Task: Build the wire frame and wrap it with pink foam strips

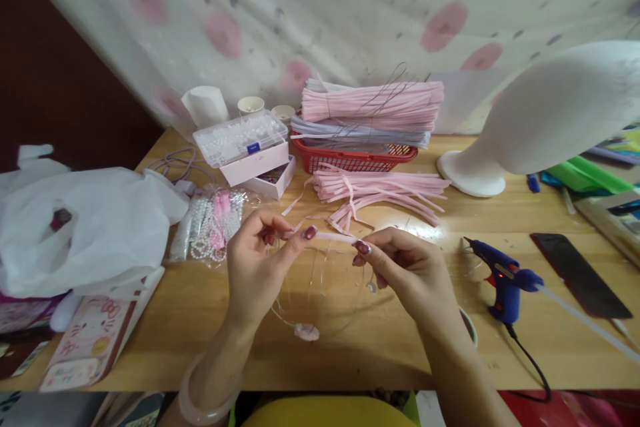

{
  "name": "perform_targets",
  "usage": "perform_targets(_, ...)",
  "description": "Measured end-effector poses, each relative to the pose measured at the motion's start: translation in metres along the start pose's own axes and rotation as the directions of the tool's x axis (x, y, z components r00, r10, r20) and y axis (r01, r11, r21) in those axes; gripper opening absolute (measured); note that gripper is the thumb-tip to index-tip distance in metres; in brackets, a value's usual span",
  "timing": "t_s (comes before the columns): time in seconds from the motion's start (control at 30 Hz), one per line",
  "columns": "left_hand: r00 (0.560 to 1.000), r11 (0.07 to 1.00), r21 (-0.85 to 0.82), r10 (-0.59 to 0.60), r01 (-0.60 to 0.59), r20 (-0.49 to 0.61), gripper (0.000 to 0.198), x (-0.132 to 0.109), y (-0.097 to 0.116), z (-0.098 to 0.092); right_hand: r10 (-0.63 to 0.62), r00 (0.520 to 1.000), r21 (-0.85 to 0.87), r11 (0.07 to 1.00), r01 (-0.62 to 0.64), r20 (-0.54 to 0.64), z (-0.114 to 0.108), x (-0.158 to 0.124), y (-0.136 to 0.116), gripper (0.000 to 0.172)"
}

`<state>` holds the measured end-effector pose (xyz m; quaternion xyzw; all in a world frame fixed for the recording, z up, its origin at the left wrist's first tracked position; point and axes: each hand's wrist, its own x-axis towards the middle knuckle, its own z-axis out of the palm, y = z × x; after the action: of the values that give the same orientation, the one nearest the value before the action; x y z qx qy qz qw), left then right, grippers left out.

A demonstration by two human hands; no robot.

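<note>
Between my two hands a short pink strip point(334, 237) is stretched level above the table. My left hand point(265, 260) pinches its left end between thumb and fingers. Its right end sits in the pinch of my right hand point(400, 267). Thin wires and clear strands hang below the strip in a loose loop, and a small pale pink oval piece point(307, 331) lies at the loop's bottom. Just beyond my hands rests a bundle of pink fuzzy strips point(380, 190), tied with a ribbon.
A blue glue gun point(505, 277) with a lit red light and a black phone point(580, 273) lie at right. Behind stand a white foam head point(555, 113) and a red basket point(350, 160) of strip bundles. Bagged pearl beads point(205, 223) and a white plastic bag point(85, 220) are left.
</note>
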<state>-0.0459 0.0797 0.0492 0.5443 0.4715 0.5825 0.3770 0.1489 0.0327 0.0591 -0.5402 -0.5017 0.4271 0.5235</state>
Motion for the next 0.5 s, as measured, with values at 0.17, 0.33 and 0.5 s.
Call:
perform_targets(0.17,0.923,0.92,-0.126,0.38,-0.37,0.057,0.027,0.002,-0.002,-0.011,-0.124,0.991,-0.033,0.991,0.126,0.057,-0.002,-0.005,0.001,0.011)
perform_targets(0.33,0.811,0.828,-0.095,0.56,-0.552,0.169,0.036,0.005,0.003,-0.021,-0.367,0.922,-0.099,0.92,0.38,0.122,-0.002,-0.013,-0.005,0.012)
perform_targets(0.5,0.786,0.796,-0.001,0.597,-0.605,0.159,0.037,0.003,0.013,-0.018,-0.533,0.832,-0.088,0.831,0.549,0.156,-0.001,-0.017,-0.009,0.022)
